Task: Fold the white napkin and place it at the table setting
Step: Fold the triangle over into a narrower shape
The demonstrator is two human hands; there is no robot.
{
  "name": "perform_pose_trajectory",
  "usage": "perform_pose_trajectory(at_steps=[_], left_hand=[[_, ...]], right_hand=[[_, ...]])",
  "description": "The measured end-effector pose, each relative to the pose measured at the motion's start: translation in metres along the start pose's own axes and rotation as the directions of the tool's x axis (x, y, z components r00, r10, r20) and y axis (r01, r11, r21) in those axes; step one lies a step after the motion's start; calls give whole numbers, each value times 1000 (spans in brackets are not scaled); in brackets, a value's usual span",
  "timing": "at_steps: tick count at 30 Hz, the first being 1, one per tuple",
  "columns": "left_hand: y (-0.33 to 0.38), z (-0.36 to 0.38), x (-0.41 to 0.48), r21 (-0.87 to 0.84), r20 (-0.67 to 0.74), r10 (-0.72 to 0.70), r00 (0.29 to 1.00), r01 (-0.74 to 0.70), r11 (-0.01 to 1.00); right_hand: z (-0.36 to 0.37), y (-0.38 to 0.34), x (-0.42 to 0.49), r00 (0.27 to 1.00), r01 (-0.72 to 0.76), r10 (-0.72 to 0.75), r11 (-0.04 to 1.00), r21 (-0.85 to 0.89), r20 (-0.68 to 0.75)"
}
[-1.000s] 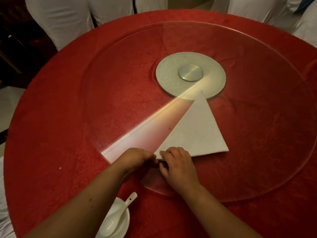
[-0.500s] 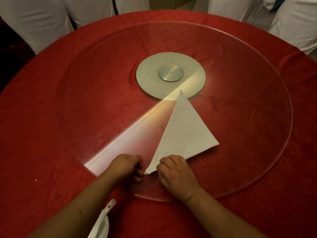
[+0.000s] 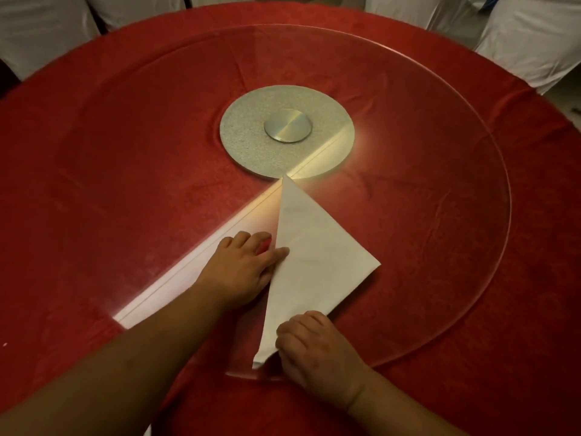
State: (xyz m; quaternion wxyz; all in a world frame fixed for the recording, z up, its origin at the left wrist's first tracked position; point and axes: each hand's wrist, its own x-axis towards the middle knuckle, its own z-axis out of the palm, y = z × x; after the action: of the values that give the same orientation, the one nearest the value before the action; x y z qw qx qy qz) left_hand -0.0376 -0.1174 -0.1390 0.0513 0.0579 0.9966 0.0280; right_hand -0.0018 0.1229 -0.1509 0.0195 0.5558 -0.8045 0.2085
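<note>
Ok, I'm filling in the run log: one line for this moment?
stage: folding | white napkin: triangle on glass turntable | left hand: flat on long edge | right hand: pinching near corner

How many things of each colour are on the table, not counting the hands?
White: 1, the napkin
Red: 1, the tablecloth
Clear: 1, the glass turntable
Grey: 1, the round base under the glass
Silver: 1, the hub
Total: 5

We see a glass turntable (image 3: 440, 127) on a red tablecloth (image 3: 63, 152), its silver hub (image 3: 287, 125) central, white chair covers (image 3: 531, 36) behind.
</note>
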Motion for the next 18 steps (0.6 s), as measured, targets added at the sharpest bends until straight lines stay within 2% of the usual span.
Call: perform_pose_trajectory(at_steps=[2,4,7,10,14,18], left_hand=[[2,5,-1,-39,-30,-27,999,25,999],[6,8,1,-148,-54,-77,996,69,987],[11,6,15,-359,-66,-184,981,149,922],[9,8,26,-436,-59,-235,970,187,880],[7,8,32,-539,23,-281,959,249,805],[6,5,35,-614,105,-289,952,290,734]], right_hand=[[-8,3,5,997,-81,81,993,82,3],[-20,11,18,975,-223,222,960,167,25],[-41,39,51,883,-455,469,858,240,-2],[-57,82,92,779,-592,627,748,300,-25],[-66,139,140,687,-716,723,658,232,68],[-61,179,177,663,-749,738,649,136,126]])
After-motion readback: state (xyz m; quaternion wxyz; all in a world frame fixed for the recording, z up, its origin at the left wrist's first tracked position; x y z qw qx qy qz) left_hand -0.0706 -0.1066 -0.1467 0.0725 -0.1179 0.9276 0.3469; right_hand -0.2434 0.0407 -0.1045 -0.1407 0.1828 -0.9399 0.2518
